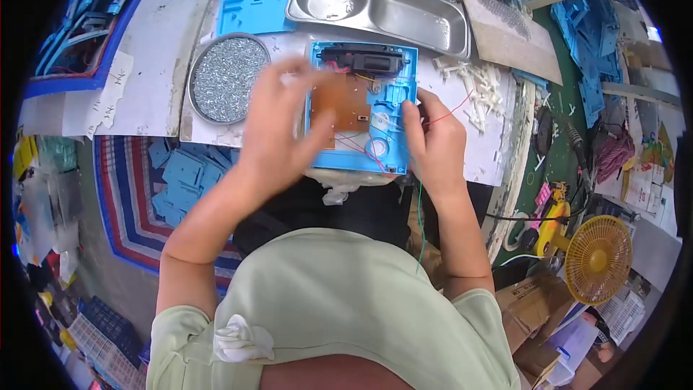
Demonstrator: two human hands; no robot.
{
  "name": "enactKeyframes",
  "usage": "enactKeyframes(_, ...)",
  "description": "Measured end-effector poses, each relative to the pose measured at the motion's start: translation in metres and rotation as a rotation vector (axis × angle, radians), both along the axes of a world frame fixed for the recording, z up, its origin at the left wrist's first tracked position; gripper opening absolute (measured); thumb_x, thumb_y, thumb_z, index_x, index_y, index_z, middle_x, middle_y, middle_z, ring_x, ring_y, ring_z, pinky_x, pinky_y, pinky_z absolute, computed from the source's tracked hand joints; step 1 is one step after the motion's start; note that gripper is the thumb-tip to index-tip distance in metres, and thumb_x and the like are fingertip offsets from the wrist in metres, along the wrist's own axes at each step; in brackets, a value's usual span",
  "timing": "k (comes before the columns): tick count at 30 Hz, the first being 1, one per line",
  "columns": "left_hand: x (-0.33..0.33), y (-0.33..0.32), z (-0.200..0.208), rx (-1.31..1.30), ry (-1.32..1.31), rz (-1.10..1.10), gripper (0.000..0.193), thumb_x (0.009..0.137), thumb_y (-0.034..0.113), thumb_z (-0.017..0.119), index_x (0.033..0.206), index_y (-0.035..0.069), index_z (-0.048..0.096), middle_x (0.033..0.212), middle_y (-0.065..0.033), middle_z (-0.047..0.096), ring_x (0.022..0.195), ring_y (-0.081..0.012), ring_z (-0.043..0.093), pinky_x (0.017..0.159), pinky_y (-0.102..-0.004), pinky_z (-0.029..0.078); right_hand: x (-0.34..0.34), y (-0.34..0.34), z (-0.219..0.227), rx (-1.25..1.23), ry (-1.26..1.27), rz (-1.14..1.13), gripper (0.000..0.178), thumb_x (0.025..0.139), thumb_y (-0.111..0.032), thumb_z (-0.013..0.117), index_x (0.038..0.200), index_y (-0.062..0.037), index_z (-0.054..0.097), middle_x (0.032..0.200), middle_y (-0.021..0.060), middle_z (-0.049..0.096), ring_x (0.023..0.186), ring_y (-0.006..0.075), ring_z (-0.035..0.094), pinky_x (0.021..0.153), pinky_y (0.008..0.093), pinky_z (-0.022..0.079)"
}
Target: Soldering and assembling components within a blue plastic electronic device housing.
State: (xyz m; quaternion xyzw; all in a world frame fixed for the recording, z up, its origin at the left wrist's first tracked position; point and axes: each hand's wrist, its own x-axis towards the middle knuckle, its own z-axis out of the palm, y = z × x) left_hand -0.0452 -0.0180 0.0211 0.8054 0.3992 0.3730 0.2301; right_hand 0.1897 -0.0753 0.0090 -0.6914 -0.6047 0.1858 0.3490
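In front of me a blue plastic casing (398, 146) lies open side up at the table's front edge. Inside it sit a brown circuit board (350, 117), a black speaker-like bar (368, 60), a white round part (377, 147) and thin red and yellow wires. My left hand (278, 126) is over the casing's left side by the board; its fingers are smeared by motion, and whether they hold the board I cannot tell. My right hand (439, 137) grips the casing's right edge, thumb on the rim. A green wire (421, 224) hangs below that hand.
A round metal dish of screws (229, 78) stands to the left. Behind the casing is a steel compartment tray (382, 1) with small metal parts. White plastic pieces (482, 94) lie in a heap at right. A yellow fan (598, 260) and a striped bag (133, 202) flank me.
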Motion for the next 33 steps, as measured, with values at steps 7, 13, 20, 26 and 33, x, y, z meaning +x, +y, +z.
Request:
enactKeyframes(7, -0.011, -0.024, -0.021, -0.001, 0.255, -0.478, 0.027, 0.076, 0.016, 0.079, 0.097, 0.009, 0.064, 0.099, -0.0085, 0.06, 0.096, -0.0288, 0.061, 0.083, -0.0403, 0.049, -0.004, -0.002, -0.014, -0.076, 0.051, -0.069, 0.035, 0.094, -0.02, 0.073, 0.119, -0.0042, 0.055, 0.058, 0.0036, 0.055, 0.048, 0.0191, 0.057, 0.049, 0.034, 0.043)
enactKeyframes(13, -0.015, -0.018, -0.011, 0.008, 0.384, -0.597, 0.019, 0.08, 0.009, 0.075, 0.097, 0.008, 0.065, 0.093, -0.0091, 0.061, 0.089, -0.0309, 0.063, 0.079, -0.0422, 0.051, 0.012, -0.02, -0.027, -0.046, 0.237, 0.087, 0.022, 0.097, -0.01, 0.068, 0.116, -0.0047, 0.06, 0.06, 0.0033, 0.056, 0.049, 0.0121, 0.053, 0.049, 0.0284, 0.041)
enactKeyframes(20, 0.014, -0.026, -0.003, -0.062, 0.247, -0.438, 0.054, 0.083, 0.016, 0.076, 0.132, 0.006, 0.058, 0.096, -0.0103, 0.062, 0.088, -0.0316, 0.065, 0.075, -0.0421, 0.054, 0.006, -0.084, -0.007, -0.072, 0.339, 0.157, 0.027, 0.097, 0.003, 0.061, 0.123, 0.0009, 0.066, 0.067, 0.0043, 0.06, 0.053, 0.0073, 0.052, 0.053, 0.0241, 0.041)
enactKeyframes(26, 0.016, -0.024, 0.008, -0.111, 0.504, -0.489, 0.064, 0.084, 0.021, 0.077, 0.142, 0.006, 0.054, 0.095, -0.0104, 0.063, 0.085, -0.0295, 0.067, 0.071, -0.0409, 0.055, -0.002, -0.075, -0.007, -0.216, 0.385, 0.203, 0.032, 0.098, 0.001, 0.057, 0.129, 0.0002, 0.065, 0.069, 0.0077, 0.062, 0.055, 0.0119, 0.054, 0.057, 0.0273, 0.046)
enactKeyframes(33, 0.025, -0.023, 0.005, -0.183, 0.476, -0.472, 0.055, 0.083, 0.015, 0.077, 0.132, 0.004, 0.054, 0.097, -0.0138, 0.066, 0.083, -0.0318, 0.07, 0.069, -0.0424, 0.055, 0.01, -0.069, 0.03, -0.364, 0.431, 0.306, 0.028, 0.097, 0.0, 0.056, 0.121, 0.0004, 0.07, 0.085, 0.0121, 0.072, 0.06, 0.0145, 0.06, 0.061, 0.0288, 0.05)
